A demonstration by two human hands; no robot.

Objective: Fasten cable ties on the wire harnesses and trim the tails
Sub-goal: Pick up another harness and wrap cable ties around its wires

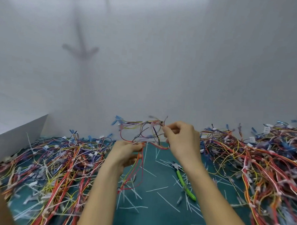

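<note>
A loose wire harness (140,130) of red, yellow, black and white wires is held up above the green mat (150,214) between both hands. My left hand (125,152) grips its lower red and yellow strands, which hang down toward the mat. My right hand (180,137) pinches the upper end of the harness near its small connectors. Green-handled cutters (184,180) lie on the mat under my right forearm. White trimmed tie tails (156,189) are scattered over the mat.
A big heap of harnesses (53,162) covers the left of the mat, another heap (258,159) the right. A white box (15,137) stands at the far left. A white wall closes off the back.
</note>
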